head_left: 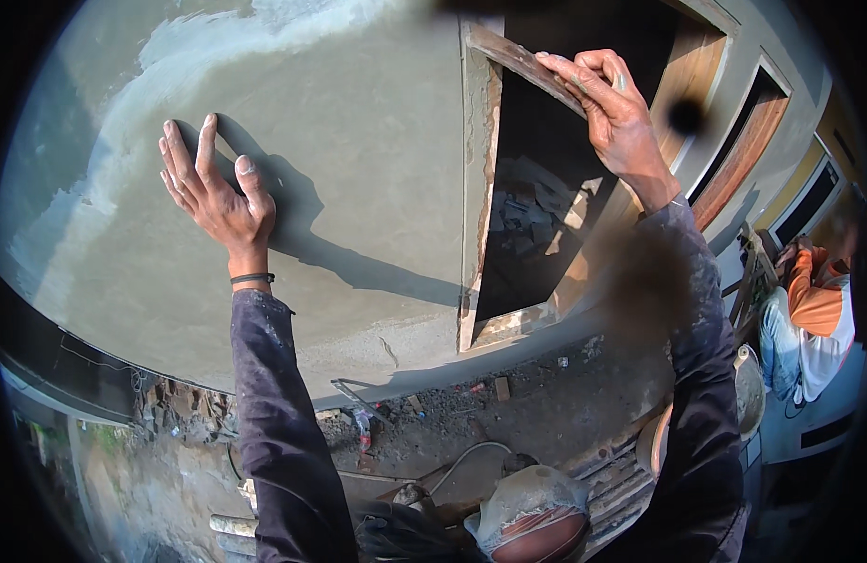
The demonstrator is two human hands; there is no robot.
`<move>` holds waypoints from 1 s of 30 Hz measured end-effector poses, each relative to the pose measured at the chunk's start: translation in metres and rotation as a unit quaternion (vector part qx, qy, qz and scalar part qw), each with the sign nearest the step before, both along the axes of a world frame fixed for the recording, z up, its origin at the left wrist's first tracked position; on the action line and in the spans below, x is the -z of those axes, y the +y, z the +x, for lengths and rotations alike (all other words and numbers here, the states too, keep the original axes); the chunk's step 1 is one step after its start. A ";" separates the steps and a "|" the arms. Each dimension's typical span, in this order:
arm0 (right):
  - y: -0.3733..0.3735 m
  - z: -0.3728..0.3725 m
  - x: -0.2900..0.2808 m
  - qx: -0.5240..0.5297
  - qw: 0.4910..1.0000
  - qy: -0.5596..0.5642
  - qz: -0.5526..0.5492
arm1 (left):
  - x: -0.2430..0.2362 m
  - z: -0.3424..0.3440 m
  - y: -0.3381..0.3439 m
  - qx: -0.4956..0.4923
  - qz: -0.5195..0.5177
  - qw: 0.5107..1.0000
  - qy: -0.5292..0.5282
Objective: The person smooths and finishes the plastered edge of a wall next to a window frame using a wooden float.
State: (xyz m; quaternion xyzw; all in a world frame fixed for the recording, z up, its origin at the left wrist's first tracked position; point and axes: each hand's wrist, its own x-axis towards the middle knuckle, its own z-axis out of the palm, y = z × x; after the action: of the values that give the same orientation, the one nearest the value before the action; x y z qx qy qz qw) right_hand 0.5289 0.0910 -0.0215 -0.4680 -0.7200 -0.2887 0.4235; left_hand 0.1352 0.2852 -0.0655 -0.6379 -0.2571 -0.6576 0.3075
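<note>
My left hand (206,197) is spread with its fingertips against the grey rendered wall (358,131), its shadow falling to the right. My right hand (610,108) is closed on a weathered wooden strip (513,58), pinched between thumb and fingers. The strip slants across the upper corner of a dark doorway or window opening (555,244) with a plastered vertical edge (474,188). The far end of the strip meets that edge at the top. Dark blurred smudges obscure parts of the view near my right hand and forearm.
A person (818,310) in an orange and white top sits at the right. Below are rubble (180,413), wooden planks (607,488), a bucket (745,394) and a dirty round container (532,516). Further framed openings (741,141) run along the right.
</note>
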 end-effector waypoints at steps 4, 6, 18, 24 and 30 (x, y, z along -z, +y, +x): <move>-0.009 0.007 0.018 0.008 0.999 -0.015 -0.045 | -0.003 -0.001 0.001 0.002 0.013 1.000 0.003; -0.010 0.005 0.030 -0.001 0.998 -0.013 -0.057 | -0.005 -0.005 0.000 -0.003 0.013 1.000 0.007; -0.040 0.021 0.126 -0.010 0.970 0.020 -0.242 | -0.002 0.002 0.000 0.004 0.009 1.000 -0.002; -0.068 -0.045 0.149 -0.195 0.804 0.451 -0.334 | -0.006 -0.005 -0.002 -0.013 -0.002 1.000 0.004; -0.027 -0.133 0.140 -0.211 0.838 0.498 -0.069 | 0.001 -0.005 -0.003 -0.019 -0.033 0.999 0.009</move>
State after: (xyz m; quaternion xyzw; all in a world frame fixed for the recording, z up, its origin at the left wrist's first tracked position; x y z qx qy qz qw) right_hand 0.3963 0.0636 -0.1613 -0.4138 -0.5114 0.1300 0.7419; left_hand 0.1302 0.2818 -0.0668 -0.6482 -0.2884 -0.6372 0.3011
